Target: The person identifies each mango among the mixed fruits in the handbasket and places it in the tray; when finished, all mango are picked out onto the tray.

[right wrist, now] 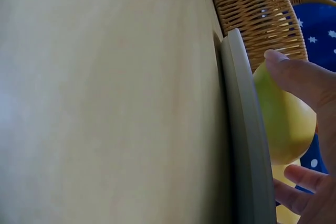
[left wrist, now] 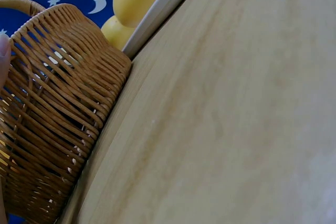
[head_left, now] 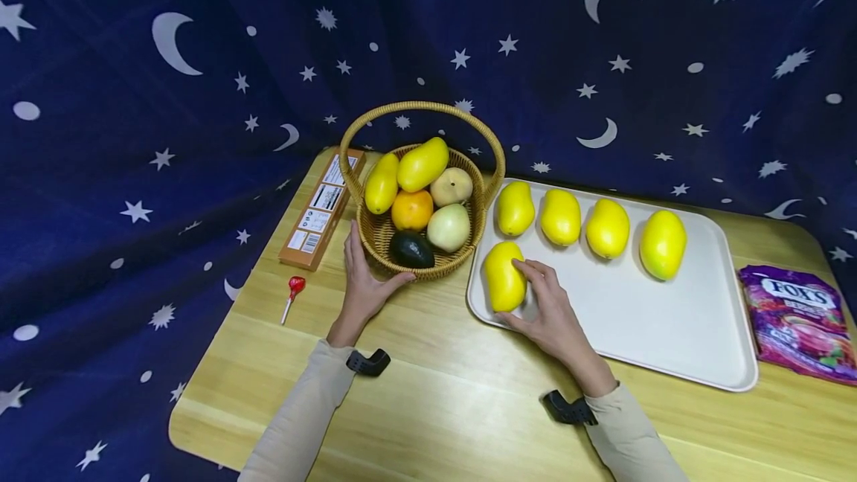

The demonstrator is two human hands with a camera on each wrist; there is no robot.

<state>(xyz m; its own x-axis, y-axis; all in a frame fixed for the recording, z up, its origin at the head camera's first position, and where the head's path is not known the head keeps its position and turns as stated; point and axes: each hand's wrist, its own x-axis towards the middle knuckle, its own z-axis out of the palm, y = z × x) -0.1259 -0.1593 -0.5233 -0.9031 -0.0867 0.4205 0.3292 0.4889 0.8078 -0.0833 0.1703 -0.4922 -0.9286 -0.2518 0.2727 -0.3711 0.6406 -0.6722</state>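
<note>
One mango [head_left: 502, 277] is pinched by right fingers [head_left: 538, 276], left fingers [head_left: 353, 250] spread against the basket [left wrist: 63, 103]

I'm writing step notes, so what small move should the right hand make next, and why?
Probably loosen the right hand from the yellow fruit it grips: that fruit seems to rest on the tray, near a row of four similar ones. Two more lie in the basket, which the left hand touches, so the freed hand could reach there.
</note>
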